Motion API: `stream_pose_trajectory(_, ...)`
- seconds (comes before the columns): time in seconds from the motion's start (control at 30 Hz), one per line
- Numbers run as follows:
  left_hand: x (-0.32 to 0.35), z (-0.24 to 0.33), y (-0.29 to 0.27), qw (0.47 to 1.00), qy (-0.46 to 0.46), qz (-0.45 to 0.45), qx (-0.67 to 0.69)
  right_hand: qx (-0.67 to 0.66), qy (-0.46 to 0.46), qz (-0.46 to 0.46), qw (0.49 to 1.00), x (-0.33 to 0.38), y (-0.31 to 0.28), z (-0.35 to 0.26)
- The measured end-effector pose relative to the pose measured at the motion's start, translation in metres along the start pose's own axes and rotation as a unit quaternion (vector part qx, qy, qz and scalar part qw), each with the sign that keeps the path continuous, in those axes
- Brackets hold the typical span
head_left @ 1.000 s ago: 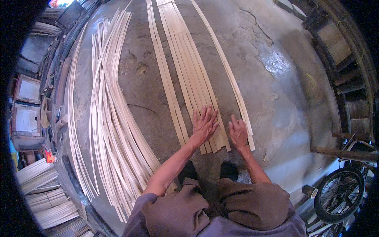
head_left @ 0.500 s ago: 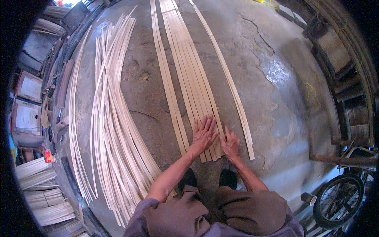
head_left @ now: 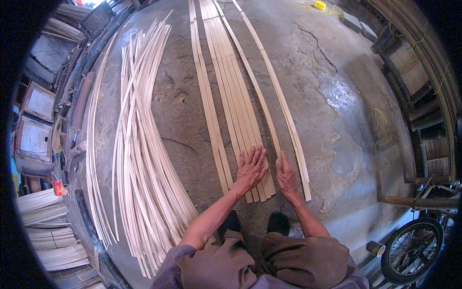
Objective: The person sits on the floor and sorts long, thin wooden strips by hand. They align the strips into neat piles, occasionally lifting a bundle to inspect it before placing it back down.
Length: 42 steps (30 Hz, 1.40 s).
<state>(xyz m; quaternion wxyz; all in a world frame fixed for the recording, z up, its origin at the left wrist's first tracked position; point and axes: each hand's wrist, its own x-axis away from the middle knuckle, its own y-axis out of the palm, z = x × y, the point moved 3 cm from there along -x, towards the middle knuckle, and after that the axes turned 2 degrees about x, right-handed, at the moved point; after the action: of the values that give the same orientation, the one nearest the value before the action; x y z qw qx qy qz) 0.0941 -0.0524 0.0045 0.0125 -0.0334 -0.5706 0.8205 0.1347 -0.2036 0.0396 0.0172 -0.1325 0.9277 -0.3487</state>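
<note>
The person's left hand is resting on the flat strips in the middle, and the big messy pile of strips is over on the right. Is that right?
Not quite: the messy pile of strips is on the left, as the head view shows. The left hand does rest on the middle strips.

Pale tan covers the flat strips (head_left: 236,96) laid side by side, with thin dark lines between them and faint crosswise bands along their length. The loose pile of strips (head_left: 149,159) runs lighter, cream to nearly white. Beneath, the floor (head_left: 308,120) is mottled grey-brown, veined with dark cracks and washed bluish in patches. The trousers (head_left: 308,257) are plain brown, the shirt sleeve (head_left: 168,260) greyish purple, the shoes (head_left: 278,224) black. A small block (head_left: 320,5) is bright yellow, a packet (head_left: 58,188) red-orange, the tyre (head_left: 388,260) black.
</note>
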Motion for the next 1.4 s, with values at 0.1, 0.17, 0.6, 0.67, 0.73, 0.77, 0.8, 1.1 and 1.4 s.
stream_pose_trajectory(0.1, -0.001, 0.002, 0.000, 1.000, 0.004, 0.001, -0.006, 0.052, -0.056, 0.006, 0.997, -0.003, 0.004, 0.006)
stream_pose_trajectory(0.17, -0.002, 0.003, 0.000, 1.000, 0.004, -0.004, -0.007, 0.105, -0.102, 0.008, 0.989, -0.003, 0.010, 0.014)
stream_pose_trajectory(0.6, -0.001, 0.000, 0.002, 1.000, 0.004, 0.007, -0.022, 0.075, -0.066, -0.016, 0.995, -0.006, 0.025, 0.013)
stream_pose_trajectory(0.67, -0.002, 0.003, -0.002, 1.000, 0.006, 0.010, -0.009, 0.089, -0.051, -0.020, 0.995, -0.005, 0.020, 0.010)
stream_pose_trajectory(0.73, -0.001, 0.002, -0.002, 1.000, 0.004, 0.013, 0.002, 0.133, -0.084, -0.005, 0.987, -0.001, 0.021, 0.013)
stream_pose_trajectory(0.77, -0.001, 0.002, -0.001, 1.000, 0.003, 0.015, 0.008, 0.155, -0.101, 0.002, 0.983, 0.001, 0.022, 0.014)
stream_pose_trajectory(0.8, -0.002, 0.002, -0.001, 1.000, 0.006, 0.014, 0.005, 0.160, -0.086, -0.020, 0.983, 0.000, 0.021, 0.015)
stream_pose_trajectory(1.1, -0.001, 0.002, 0.002, 1.000, 0.014, 0.014, -0.001, 0.224, -0.037, -0.093, 0.969, -0.006, 0.019, 0.013)
stream_pose_trajectory(1.4, -0.001, 0.005, -0.001, 1.000, 0.005, 0.007, -0.011, 0.225, -0.025, -0.106, 0.968, -0.008, 0.011, 0.009)
